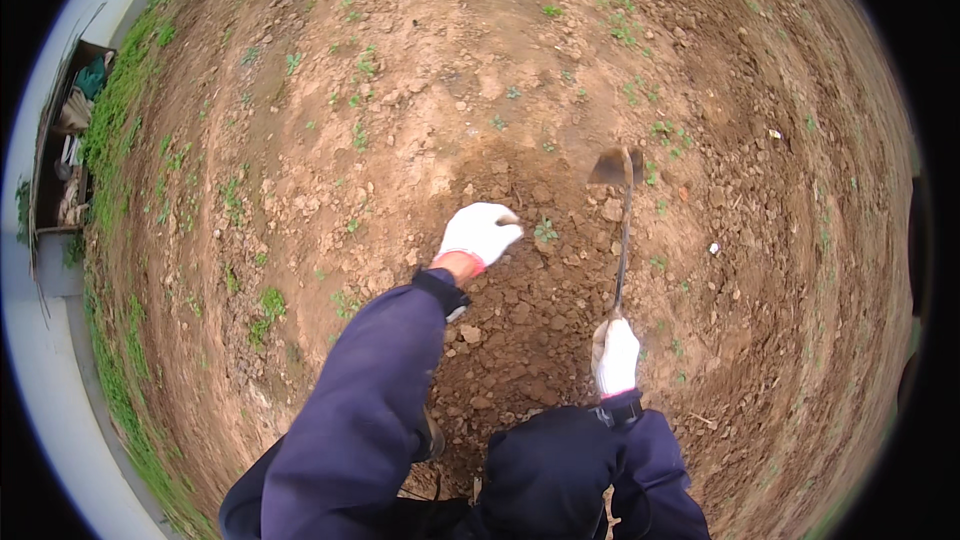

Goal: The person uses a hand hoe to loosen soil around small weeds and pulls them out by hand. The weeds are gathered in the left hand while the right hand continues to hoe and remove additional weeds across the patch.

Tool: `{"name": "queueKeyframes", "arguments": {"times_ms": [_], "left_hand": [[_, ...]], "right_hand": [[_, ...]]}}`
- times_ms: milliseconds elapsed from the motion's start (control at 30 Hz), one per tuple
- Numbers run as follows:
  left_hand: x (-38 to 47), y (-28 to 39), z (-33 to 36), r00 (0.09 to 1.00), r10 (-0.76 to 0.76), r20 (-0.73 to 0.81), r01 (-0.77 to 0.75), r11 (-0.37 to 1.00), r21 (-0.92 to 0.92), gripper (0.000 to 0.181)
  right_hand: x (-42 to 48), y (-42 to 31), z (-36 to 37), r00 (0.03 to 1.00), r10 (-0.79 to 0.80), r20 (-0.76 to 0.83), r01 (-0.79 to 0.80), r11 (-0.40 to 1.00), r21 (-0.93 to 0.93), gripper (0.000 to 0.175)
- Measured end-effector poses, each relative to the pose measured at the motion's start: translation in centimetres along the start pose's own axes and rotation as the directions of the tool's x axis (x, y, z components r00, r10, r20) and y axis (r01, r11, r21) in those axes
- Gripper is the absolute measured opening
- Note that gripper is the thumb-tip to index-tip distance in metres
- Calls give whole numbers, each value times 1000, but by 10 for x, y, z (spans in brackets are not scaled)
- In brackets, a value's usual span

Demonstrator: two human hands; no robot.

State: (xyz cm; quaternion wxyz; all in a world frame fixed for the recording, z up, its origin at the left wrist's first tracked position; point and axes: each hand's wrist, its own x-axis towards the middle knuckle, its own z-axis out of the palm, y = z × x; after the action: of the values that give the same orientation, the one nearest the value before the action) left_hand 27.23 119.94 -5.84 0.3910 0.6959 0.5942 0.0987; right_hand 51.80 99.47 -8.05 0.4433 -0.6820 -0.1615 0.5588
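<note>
My left hand [484, 232], in a white knit glove with a pink cuff, hovers over loose soil. A small gap shows between its curled fingers and thumb, and nothing is visible in it. Just right of the fingertips a small green weed [545, 230] grows among the clods, apart from the hand. Lower right, my right hand [616, 356], in a matching glove, grips the handle of a hoe [624, 240]. The hoe's metal blade [609, 167] is at the far end, somewhat blurred; whether it touches the ground I cannot tell.
Dug, crumbly soil [517, 330] lies between my legs, with a shoe [433, 435] at its left. Scattered weeds [271, 304] dot the field. A grass strip [112, 157] runs along a pale wall [30, 360] at left, beside an open box [64, 142] holding cloth-like items.
</note>
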Motion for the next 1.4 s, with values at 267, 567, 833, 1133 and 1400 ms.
{"name": "queueKeyframes", "arguments": {"times_ms": [267, 567, 833, 1133, 1400], "left_hand": [[47, 25, 76, 985, -168, 28, 146, 918, 367, 32], [-4, -20, -5, 916, -229, 330, 401, 477, -782, 19], [-37, -37, -22, 893, -316, 320, 434, 413, -801, 22], [-42, -29, -56, 887, 18, 462, 440, -335, -833, 14], [-78, 0, -142, 946, -64, 319, 324, 107, -940, 20]], "right_hand": [[-38, 48, -44, 995, -86, 50, 100, 897, -430, 38], [-17, 36, -33, 981, -173, 89, 194, 863, -467, 39], [-13, 27, -11, 991, 54, 126, -7, 939, -345, 43], [-9, 18, 4, 973, 16, 230, 81, 909, -408, 45], [122, -27, 100, 954, -203, 221, 251, 944, -217, 45]]}}
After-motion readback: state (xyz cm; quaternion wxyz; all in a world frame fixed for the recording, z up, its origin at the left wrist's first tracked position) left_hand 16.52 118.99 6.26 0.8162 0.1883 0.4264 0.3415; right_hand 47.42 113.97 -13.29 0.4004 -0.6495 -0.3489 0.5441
